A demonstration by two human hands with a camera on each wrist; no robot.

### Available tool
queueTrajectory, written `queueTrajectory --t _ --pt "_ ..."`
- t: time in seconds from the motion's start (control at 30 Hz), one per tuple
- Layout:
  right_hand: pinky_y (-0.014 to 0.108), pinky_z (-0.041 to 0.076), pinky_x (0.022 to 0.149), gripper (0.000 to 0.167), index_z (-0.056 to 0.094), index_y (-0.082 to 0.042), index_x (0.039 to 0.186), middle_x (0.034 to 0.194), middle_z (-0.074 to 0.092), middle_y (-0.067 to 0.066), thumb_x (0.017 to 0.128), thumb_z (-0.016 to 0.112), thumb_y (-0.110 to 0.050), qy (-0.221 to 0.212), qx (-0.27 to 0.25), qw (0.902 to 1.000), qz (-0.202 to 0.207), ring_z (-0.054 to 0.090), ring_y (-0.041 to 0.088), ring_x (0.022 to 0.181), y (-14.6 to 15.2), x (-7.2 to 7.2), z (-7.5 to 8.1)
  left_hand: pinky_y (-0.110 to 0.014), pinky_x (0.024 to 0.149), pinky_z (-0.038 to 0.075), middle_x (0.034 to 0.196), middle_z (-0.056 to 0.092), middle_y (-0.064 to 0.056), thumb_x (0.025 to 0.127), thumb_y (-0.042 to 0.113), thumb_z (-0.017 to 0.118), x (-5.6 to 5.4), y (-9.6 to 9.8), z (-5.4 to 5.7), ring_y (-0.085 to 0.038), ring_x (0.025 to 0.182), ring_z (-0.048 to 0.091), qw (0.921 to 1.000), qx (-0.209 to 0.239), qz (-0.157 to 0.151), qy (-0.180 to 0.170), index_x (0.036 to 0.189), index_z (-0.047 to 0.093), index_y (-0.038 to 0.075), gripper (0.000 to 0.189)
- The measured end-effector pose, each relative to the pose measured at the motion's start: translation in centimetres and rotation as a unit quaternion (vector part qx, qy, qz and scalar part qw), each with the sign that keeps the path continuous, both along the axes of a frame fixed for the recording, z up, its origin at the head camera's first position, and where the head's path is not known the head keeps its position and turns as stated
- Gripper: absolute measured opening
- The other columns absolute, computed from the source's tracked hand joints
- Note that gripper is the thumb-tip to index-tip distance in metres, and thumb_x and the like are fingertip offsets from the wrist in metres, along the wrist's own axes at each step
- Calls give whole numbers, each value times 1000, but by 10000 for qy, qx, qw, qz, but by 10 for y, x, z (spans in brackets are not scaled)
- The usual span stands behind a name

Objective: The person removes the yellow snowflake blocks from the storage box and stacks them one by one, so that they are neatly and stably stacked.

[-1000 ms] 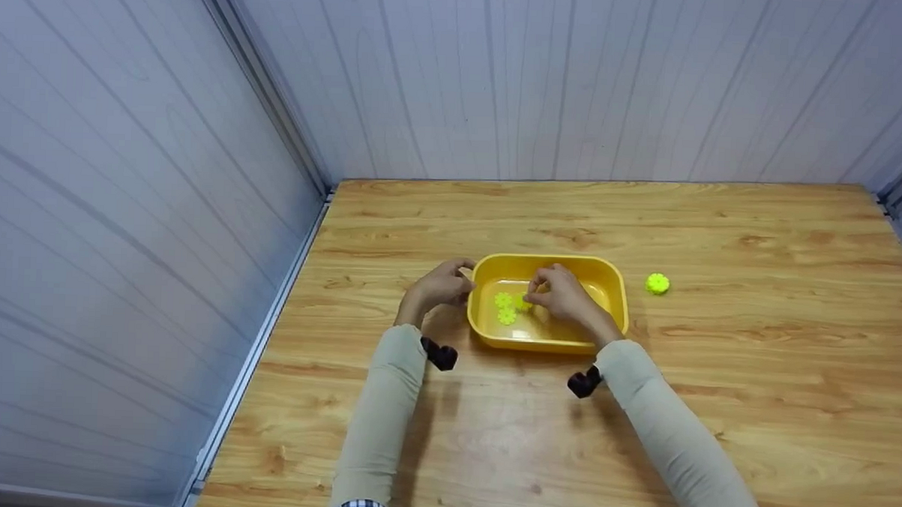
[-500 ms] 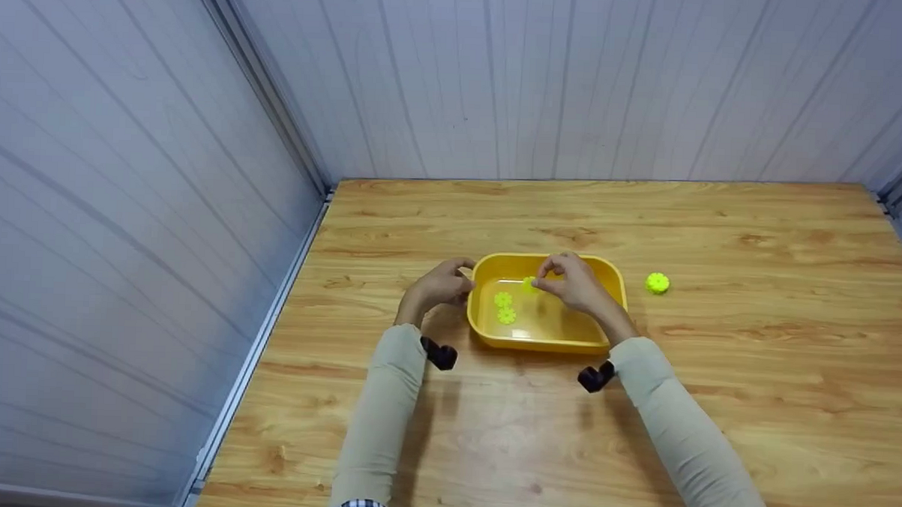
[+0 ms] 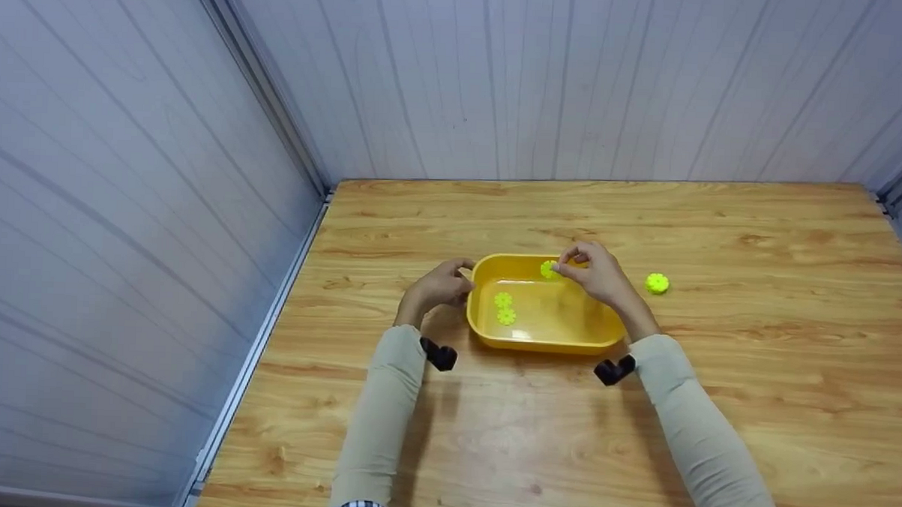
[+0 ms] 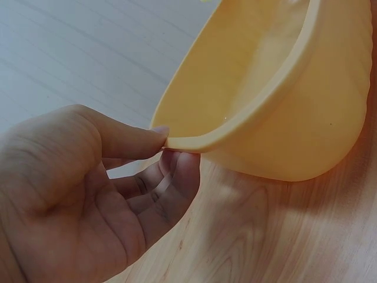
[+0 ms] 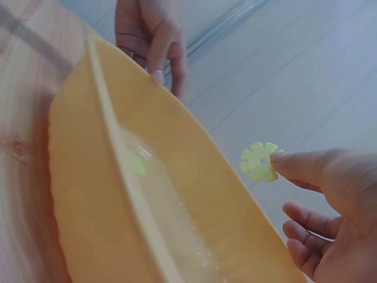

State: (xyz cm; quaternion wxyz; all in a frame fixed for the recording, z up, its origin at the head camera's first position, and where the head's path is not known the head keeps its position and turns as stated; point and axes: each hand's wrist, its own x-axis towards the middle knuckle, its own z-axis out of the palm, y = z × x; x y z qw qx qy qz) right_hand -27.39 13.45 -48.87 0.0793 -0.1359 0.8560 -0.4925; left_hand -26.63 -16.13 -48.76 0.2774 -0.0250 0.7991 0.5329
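A yellow plastic basin [image 3: 561, 310] stands on the table in the head view. My left hand [image 3: 438, 285] pinches its left rim [image 4: 197, 143] between thumb and fingers, as the left wrist view shows. Between thumb and index finger, my right hand [image 5: 347, 200] holds a yellow-green slotted disc [image 5: 256, 162] with a hole in its centre, raised over the basin's back rim. Two similar discs lie side by side on the basin floor, a rear disc [image 3: 503, 299] and a front disc [image 3: 506, 316].
To the right of the basin, a small stack of yellow-green slotted discs [image 3: 656, 283] sits on the wooden table [image 3: 777, 355]. A pale panel wall [image 3: 532, 84] rises along the table's back edge, and another side panel [image 3: 121, 234] stands at the left.
My right hand has lifted the slotted disc off the basin floor and carried it back and to the right, up to the far rim. The left hand and basin have stayed in place.
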Motion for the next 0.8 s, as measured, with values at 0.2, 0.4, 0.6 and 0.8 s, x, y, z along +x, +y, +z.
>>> queueTrajectory --t 0.2,0.4,0.6,0.8 --pt "49 40 98 33 59 -5 101 126 46 16 90 64 -35 -40 -138 9993 -348 45 34 117 14 -4 2 -49 94 47 100 49 -9 94 7 49 0 0 3 -20 82 53 10000 -12 -24 -94 138 44 8 44" --pt "43 41 92 35 60 -3 101 121 50 15 90 64 -36 164 -321 9970 -682 46 30 111 27 -5 1 -51 95 46 99 50 -10 94 7 50 -1 -1 -1 -21 81 53 10000 36 -24 -29 137 46 9 43" --pt "42 42 91 40 59 -3 105 126 46 15 91 62 -40 -8 -435 9942 -985 44 30 114 38 -3 1 -49 92 48 96 51 -9 93 8 50 0 -2 1 -20 78 52 10000 68 -44 16 135 47 10 42" --pt "40 42 90 44 57 -5 110 129 44 14 91 60 -44 -208 -500 9901 -1293 42 28 115 52 -1 -2 -40 83 52 95 52 -8 92 9 50 0 -1 -1 -18 76 54 9999 -68 -40 99 134 47 9 42"
